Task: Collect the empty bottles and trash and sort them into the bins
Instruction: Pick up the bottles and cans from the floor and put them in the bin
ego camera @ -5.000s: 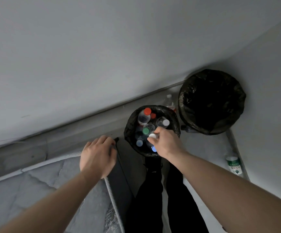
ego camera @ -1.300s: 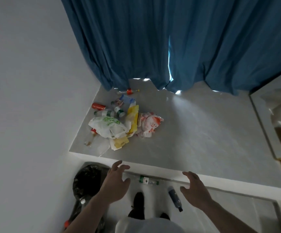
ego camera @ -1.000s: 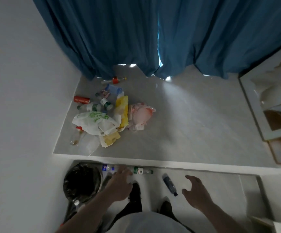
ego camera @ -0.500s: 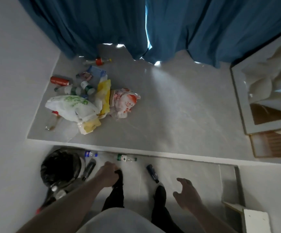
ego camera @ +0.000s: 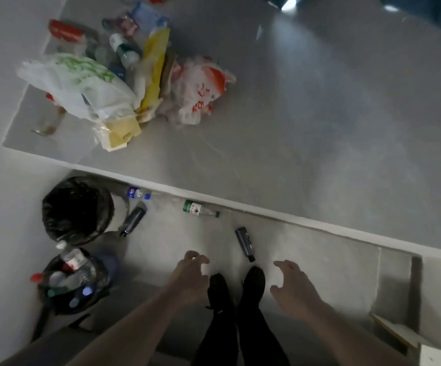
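Both hands now lower, nearer feet: left hand (ego camera: 191, 276) and right hand (ego camera: 290, 282) apart, loosely curled, empty. Dark bottle (ego camera: 245, 243) just beyond shoes, green-label bottle (ego camera: 200, 209) farther. Risk: kicking dark bottle, rolling away; bottle bin (ego camera: 71, 283) near left heaped, may spill.

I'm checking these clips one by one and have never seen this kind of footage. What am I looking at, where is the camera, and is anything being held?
There is no machine here. A person wears one wide-angle camera on the head, looking forward and down, so you see their own arms, legs and dark shoes from above.

The left hand and right hand hang over the floor with loosely curled fingers; neither holds anything.

On the floor lie four bottles: a dark bottle just ahead of the shoes, a green-labelled clear bottle, another dark bottle, and a blue-labelled bottle. At left stand a black-lined bin and a smaller bin filled with bottles.

Beyond, a raised grey platform carries a heap of plastic bags, bottles and a red can.
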Demonstrator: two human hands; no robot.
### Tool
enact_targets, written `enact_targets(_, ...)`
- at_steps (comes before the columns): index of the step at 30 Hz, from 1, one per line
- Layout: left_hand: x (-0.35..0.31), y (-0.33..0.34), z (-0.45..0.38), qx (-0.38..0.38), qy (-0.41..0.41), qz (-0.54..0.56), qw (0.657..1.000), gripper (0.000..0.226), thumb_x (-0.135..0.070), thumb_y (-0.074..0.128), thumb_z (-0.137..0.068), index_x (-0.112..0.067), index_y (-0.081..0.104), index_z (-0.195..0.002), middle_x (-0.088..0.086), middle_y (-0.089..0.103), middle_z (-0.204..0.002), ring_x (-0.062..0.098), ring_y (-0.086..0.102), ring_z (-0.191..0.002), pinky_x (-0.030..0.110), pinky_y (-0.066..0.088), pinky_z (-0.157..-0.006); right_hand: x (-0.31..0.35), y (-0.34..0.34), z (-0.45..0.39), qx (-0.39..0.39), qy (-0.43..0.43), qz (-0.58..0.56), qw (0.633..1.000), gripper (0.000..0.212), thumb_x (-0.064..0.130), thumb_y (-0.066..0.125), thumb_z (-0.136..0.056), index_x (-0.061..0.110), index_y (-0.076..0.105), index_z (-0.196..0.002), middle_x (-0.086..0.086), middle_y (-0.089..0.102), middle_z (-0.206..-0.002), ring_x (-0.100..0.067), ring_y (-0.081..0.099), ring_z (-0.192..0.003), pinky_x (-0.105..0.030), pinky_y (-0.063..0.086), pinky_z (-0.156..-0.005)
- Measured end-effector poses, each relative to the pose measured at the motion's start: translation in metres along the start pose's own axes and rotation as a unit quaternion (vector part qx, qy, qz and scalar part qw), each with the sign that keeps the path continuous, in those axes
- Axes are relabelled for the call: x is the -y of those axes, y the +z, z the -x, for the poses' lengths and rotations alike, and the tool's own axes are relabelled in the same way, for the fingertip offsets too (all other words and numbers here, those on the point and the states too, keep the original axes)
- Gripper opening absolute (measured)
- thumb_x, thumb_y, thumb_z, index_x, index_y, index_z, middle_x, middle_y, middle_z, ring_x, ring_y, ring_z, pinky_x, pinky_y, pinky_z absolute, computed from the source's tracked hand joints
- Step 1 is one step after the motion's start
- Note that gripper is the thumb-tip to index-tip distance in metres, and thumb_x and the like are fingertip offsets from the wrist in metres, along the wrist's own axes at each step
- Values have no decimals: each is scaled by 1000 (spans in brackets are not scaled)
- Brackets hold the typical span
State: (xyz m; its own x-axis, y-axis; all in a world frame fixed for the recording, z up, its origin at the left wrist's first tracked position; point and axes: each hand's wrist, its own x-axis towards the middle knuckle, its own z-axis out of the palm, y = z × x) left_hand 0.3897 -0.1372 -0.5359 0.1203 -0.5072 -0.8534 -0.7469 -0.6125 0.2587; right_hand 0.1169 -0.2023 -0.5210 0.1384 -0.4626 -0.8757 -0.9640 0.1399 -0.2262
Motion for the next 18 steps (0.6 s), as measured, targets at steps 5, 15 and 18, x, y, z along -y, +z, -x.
enact_targets(5, 21, 50, -122, 2, -7, -28, 1000, 51, -23, 59, -88, -29, 53, -138, -7, 22, -157, 23, 51, -127, 36, 47, -100, -22, 61, -106, 17, -19, 3, 1000, 68, 33, 57, -92, 32, 30, -155, 1, 19, -164, -26, 34, -143, -37, 38, -112)
enact_targets(15, 35, 136, -348, -13, 19, -166, 986, 56, -23, 55, -92, -17, 43, -146, -5, -18, -168, 30, 38, -138, 44, 48, -99, -71, 179, -318, 57, -15, 69, 996, 71, 37, 57, -93, 34, 25, -156, -6, -2, -166, -36, 23, -146, -42, 36, -114)
enact_targets(18, 36, 147, -392, -20, 8, -172, 985, 42, -17, 55, -90, -14, 52, -132, -3, -21, -167, 30, 44, -131, 42, 50, -95, -72, 203, -368, 63, -31, 77, 995, 70, 39, 56, -94, 36, 24, -156, -9, -12, -165, -39, 19, -147, -43, 33, -117)
